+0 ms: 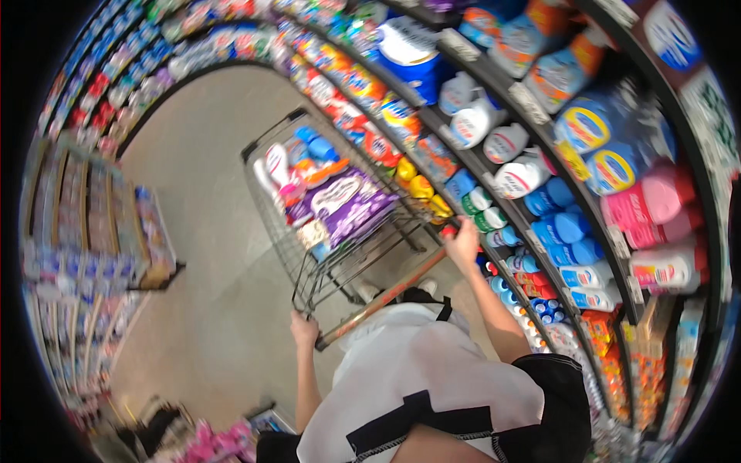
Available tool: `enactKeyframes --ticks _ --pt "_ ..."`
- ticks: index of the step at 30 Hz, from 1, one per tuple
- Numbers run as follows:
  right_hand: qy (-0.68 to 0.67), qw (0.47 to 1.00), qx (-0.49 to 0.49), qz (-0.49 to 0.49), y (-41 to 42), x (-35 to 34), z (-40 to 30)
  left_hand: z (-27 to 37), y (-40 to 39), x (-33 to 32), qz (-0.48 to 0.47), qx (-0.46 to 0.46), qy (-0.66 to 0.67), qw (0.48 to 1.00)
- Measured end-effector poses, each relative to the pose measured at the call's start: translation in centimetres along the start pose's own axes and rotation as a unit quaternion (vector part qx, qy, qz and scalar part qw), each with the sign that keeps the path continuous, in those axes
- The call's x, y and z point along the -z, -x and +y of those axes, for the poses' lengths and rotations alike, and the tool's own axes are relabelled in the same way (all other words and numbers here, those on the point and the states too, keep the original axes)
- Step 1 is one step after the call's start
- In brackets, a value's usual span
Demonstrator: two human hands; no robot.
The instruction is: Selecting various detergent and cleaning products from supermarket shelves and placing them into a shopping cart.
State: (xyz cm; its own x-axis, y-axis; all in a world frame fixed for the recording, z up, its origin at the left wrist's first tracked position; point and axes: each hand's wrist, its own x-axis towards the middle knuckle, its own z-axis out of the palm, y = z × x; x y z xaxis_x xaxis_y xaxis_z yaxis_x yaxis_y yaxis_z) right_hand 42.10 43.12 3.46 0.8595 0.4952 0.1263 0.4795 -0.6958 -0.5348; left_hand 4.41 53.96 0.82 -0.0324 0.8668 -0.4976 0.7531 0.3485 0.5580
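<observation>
A wire shopping cart (272, 220) stands in front of me on the aisle floor. My left hand (304, 331) is closed around the left side of its frame, beside the end of the orange-brown handle bar (388, 294). At the bar's right end, my right hand (463, 245) grips the cart too, close to the shelf. Inside the basket lies a large purple pack (350, 202) with a white label. Next to it are white spray bottles (278, 165) with pink parts, blue-capped bottles (317, 143) and an orange item (318, 173).
Close along my right runs a shelf (509, 202) of cleaning bottles, sprays and bags. On the left stands a stacked display (87, 220) with a dark base corner (165, 280). Grey floor (197, 173) stretches between them. Pink goods (214, 443) lie at the lower left.
</observation>
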Motion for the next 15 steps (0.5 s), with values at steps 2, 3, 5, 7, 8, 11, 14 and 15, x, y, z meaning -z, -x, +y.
enactKeyframes --ticks 2,3,5,7,8,11,14,15 --pt "0.0 0.999 0.038 0.018 -0.1 0.6 0.7 -1.6 -0.7 -1.1 0.008 -0.001 0.008 1.0" --pt "0.001 0.998 0.061 0.033 -0.4 0.5 1.7 1.4 0.5 -0.3 -0.022 0.045 0.024 0.998" --pt "0.029 0.999 0.022 0.011 -0.8 0.6 1.3 -0.5 0.2 -0.7 0.006 0.048 0.013 0.999" --pt "0.065 0.998 0.002 0.012 -0.9 0.3 0.7 -0.2 0.7 -0.8 0.005 0.037 0.013 0.999" --pt "0.08 0.997 -0.009 0.01 -0.9 0.2 0.3 -0.1 0.9 -0.6 0.007 0.031 0.011 0.999" --pt "0.095 0.995 -0.029 0.018 -0.9 -0.1 -0.2 0.5 1.1 -0.2 -0.006 0.038 0.023 0.999" --pt "0.1 0.994 -0.014 0.039 -1.1 -0.2 -0.5 0.8 1.1 -0.3 -0.01 0.046 0.027 0.999" --pt "0.101 0.994 -0.011 0.037 -1.2 -0.3 -0.5 1.1 1.1 -0.2 -0.015 0.044 0.026 0.999"
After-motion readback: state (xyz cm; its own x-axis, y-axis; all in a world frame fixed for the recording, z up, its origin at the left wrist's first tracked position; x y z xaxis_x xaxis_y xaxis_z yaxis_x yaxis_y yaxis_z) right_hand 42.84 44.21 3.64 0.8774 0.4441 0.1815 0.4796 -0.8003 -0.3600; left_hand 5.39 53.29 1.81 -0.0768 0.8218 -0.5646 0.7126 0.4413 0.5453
